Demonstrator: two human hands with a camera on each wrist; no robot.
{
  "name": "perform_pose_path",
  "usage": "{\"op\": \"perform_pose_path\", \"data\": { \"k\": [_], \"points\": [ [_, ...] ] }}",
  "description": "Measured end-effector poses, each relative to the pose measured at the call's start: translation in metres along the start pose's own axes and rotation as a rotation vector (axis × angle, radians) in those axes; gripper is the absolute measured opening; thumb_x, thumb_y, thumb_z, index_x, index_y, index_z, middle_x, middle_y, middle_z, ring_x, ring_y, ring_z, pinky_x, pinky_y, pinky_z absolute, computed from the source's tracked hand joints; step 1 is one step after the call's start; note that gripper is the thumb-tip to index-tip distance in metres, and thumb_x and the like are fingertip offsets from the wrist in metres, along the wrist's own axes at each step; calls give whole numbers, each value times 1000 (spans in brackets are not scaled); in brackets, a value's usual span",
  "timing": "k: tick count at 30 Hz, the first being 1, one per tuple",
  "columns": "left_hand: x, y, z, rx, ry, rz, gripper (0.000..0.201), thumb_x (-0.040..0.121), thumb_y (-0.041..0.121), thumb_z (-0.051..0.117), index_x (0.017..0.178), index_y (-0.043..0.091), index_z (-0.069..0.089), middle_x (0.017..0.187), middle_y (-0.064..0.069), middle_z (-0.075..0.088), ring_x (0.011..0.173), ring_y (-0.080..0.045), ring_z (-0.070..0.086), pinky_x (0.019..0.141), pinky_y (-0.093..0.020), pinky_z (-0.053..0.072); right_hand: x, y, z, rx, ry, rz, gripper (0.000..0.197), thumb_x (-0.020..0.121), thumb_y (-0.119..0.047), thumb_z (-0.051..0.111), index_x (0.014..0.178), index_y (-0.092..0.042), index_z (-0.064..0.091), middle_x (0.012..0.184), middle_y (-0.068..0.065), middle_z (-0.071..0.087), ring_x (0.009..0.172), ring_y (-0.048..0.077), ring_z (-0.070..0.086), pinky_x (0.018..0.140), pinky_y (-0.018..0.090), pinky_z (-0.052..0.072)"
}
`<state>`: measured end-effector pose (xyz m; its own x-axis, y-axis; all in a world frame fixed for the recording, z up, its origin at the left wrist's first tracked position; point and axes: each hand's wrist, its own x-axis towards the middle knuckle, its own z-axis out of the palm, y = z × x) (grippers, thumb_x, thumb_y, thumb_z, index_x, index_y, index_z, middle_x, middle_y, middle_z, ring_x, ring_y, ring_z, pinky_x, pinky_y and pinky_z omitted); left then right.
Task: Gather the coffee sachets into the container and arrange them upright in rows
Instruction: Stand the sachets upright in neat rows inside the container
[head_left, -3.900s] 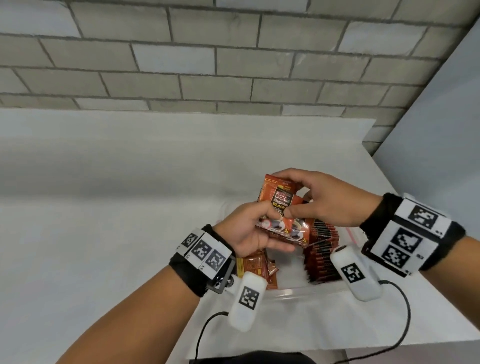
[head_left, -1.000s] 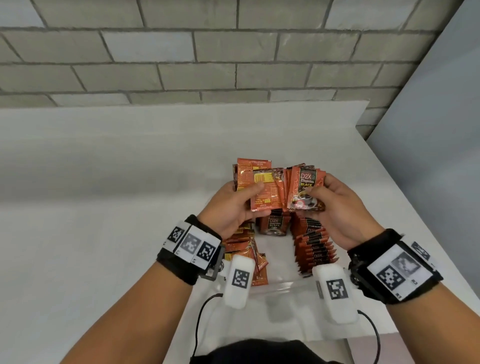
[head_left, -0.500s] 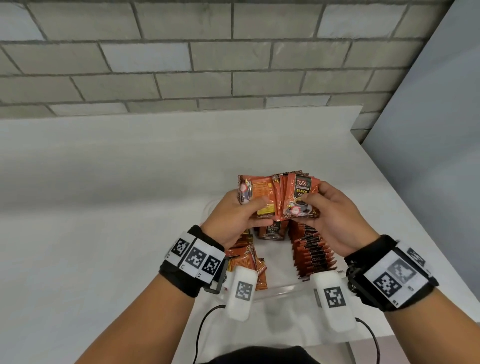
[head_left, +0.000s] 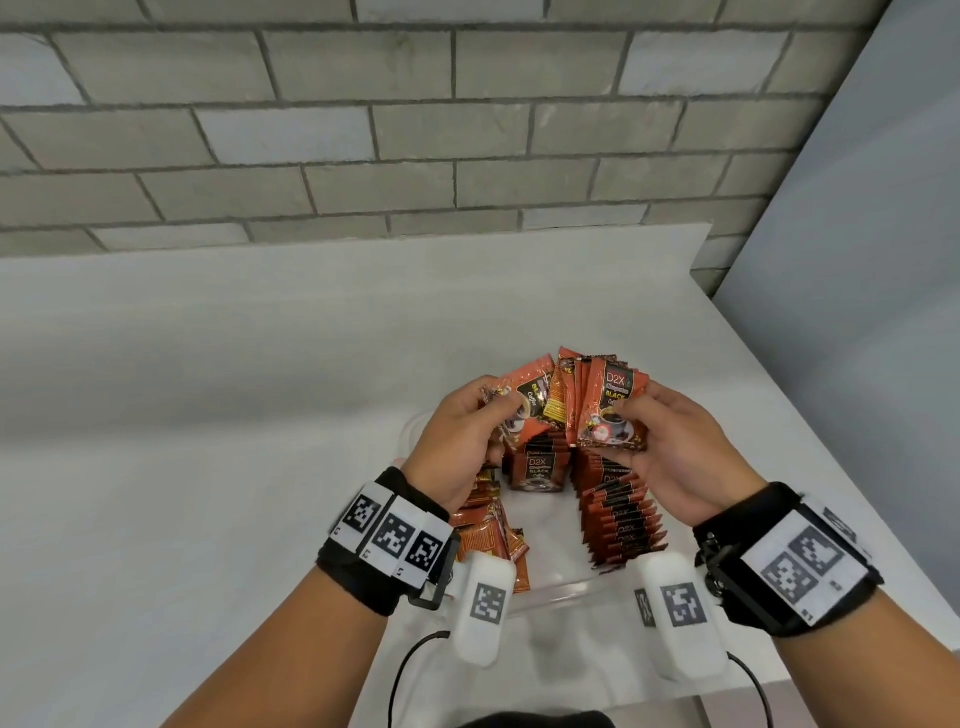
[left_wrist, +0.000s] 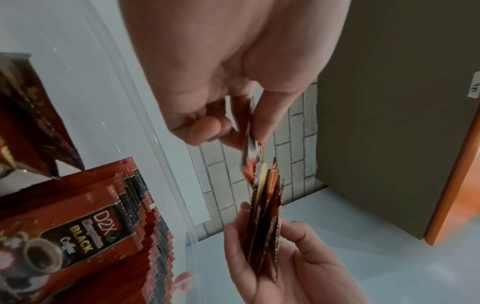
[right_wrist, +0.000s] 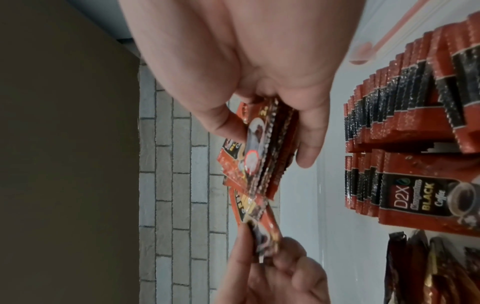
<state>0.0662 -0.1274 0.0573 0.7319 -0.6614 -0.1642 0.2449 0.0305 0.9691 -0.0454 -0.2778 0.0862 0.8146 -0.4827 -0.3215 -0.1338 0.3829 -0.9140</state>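
The left hand (head_left: 460, 441) pinches one sachet (head_left: 524, 402); the right hand (head_left: 670, 457) grips a fanned bundle (head_left: 610, 410). Below sits the clear container (head_left: 561, 592), near the white worktop's (head_left: 208, 441) right edge, by a grey brick wall (head_left: 415, 130).

A grey brick wall (head_left: 415, 130) spans twelve o'clock; a plain grey panel (head_left: 857, 260) stands at two o'clock.

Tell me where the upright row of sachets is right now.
Head view: the upright row stands inside the clear container, on its right side, below the right hand.
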Motion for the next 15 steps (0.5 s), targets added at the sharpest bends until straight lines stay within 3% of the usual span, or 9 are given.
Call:
{"op": "perform_pose_path", "data": {
  "k": [5,9,11,13,15],
  "points": [
    [-3,1,3,73,-44,54,20,92,5,57,104,18,65,92,1,69,76,-11,58,55,-20,44,0,0,4,34,-10,15,25,93,1,46,115,-5,57,103,13,70,90,23,68,91,43,52],
    [-6,6,8,41,-93,-13,19,97,19,52,103,12,68,94,1,68,82,-9,58,59,-22,44,-1,-1,8,14,-55,26,29,93,0,45,119,-7,56,101,12,70,83,19,69,76,34,57],
    [-6,7,7,-10,-103,-25,33,93,38,54,109,12,66,97,3,69,90,-8,61,68,-26,49,-3,-4,10,12,-97,22,28,94,-2,45,118,-9,58,105,13,69,85,19,68,74,33,57],
    [-5,8,5,-126,-157,-42,58,82,54,63,121,12,61,110,-2,67,104,-17,62,84,-38,54,-6,-5,14,0,-179,5,30,94,-4,45,120,-9,58,109,14,68,90,20,67,80,35,55],
    [-6,10,7,-214,-256,-48,69,75,51,72,127,10,57,120,-12,63,111,-28,60,93,-46,51,-10,-5,22,-29,-278,-15,34,91,-5,47,123,-8,56,113,14,67,95,21,65,86,37,53]
  ]
}}
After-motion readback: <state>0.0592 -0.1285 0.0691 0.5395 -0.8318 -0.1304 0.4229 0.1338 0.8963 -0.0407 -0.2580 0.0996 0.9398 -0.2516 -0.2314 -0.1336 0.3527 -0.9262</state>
